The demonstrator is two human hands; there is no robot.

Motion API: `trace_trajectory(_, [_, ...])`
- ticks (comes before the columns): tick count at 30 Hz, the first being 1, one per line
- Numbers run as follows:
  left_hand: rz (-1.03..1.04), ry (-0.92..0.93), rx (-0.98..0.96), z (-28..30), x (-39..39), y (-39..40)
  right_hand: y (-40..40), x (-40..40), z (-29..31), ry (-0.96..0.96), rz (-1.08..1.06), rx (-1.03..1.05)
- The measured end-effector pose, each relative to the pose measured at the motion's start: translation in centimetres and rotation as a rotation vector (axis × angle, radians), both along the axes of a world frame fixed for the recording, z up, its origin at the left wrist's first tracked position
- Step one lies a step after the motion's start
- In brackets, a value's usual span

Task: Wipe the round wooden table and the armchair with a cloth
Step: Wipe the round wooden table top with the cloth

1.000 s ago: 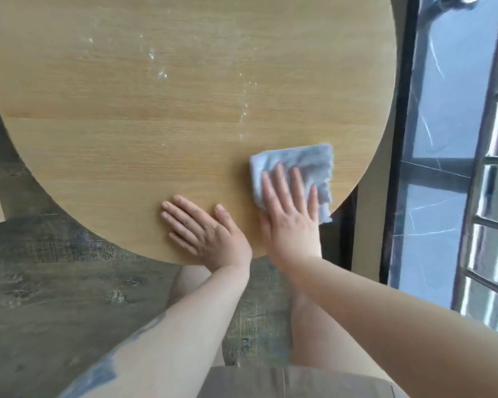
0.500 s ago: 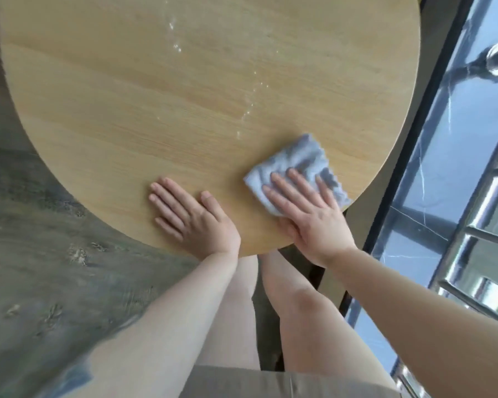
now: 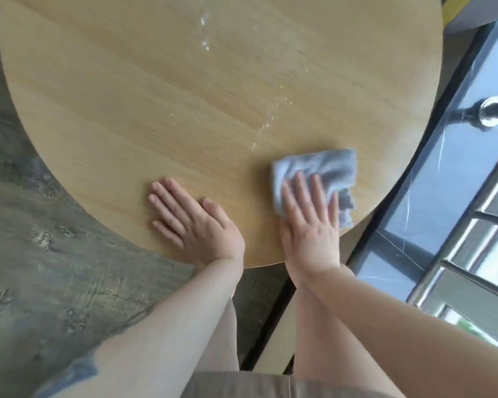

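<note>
So the round wooden table (image 3: 184, 110) fills most of the view. Right hand (image 3: 311, 222) is pressed flat, fingers spread, on a crumpled blue-grey cloth (image 3: 319, 170) near the table's edge closest to the person, not gripping it. Left hand (image 3: 196, 222) lies flat and open on bare wood just beside it. Wet droplets (image 3: 265, 122) trail across the table past the cloth.

round table (image 3: 156, 116): light wood grain, smooth, satin, few wet droplets (image 3: 204, 47); cloth (image 3: 322, 170): soft grey-blue fabric, frayed edge; floor (image 3: 41, 282): matt wood-look; railing (image 3: 495, 113): polished metal
</note>
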State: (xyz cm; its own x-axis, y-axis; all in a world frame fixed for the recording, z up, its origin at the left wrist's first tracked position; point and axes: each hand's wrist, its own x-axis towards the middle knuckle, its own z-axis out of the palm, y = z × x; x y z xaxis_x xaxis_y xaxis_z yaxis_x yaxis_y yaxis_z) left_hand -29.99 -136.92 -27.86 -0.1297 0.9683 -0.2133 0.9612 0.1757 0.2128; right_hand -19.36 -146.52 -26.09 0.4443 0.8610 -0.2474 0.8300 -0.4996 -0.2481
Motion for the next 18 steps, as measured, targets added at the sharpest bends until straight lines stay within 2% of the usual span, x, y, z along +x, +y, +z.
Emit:
trace_trajectory(1, [0.012, -0.007, -0.013, 0.1, 0.2, 0.0, -0.3, 0.5, -0.1, 0.048, 0.406, 0.018])
trace_trajectory(2, [0.016, -0.012, -0.023, 0.2, 0.3, 0.1, -0.1, 2.4, -0.2, 0.072, 0.664, 0.039])
trace_trajectory(3, [0.013, -0.018, -0.03, 0.4, 0.3, 0.1, 0.0, 4.3, -0.1, 0.068, 0.7, 0.042])
trace_trajectory(4, [-0.003, -0.024, -0.035, 0.4, 0.3, 0.2, -0.2, 5.6, -0.3, 0.043, 0.555, 0.054])
trace_trajectory(7, [-0.12, -0.042, -0.031, 0.3, 0.6, -0.2, -0.7, 5.9, 0.2, -0.016, -0.299, 0.017])
trace_trajectory(8, [-0.124, -0.042, -0.02, 0.3, 1.0, -0.3, -0.4, 4.5, 0.3, -0.029, -0.381, -0.005])
trace_trajectory(9, [-0.096, -0.039, -0.006, 0.3, 1.6, -0.4, -0.1, 3.0, 0.4, -0.02, -0.278, -0.027])
trace_trajectory(12, [-0.018, -0.001, 0.033, 0.3, 2.8, -0.6, 0.4, 3.3, 0.0, 0.063, 0.626, 0.013])
trace_trajectory(13, [-0.018, 0.021, 0.043, 0.2, 2.9, -0.6, 0.9, 5.6, -0.1, 0.056, 0.702, 0.021])
trace_trajectory(14, [-0.024, 0.04, 0.046, 0.1, 2.9, -0.7, 0.4, 7.4, -0.3, 0.027, 0.611, 0.037])
trace_trajectory(17, [-0.027, 0.088, 0.048, 0.0, 3.1, -1.1, -2.4, 9.1, 0.4, -0.02, -0.134, 0.001])
trace_trajectory(18, [-0.001, 0.102, 0.052, -0.1, 3.4, -1.1, -2.8, 8.0, 0.6, -0.031, -0.182, -0.018])
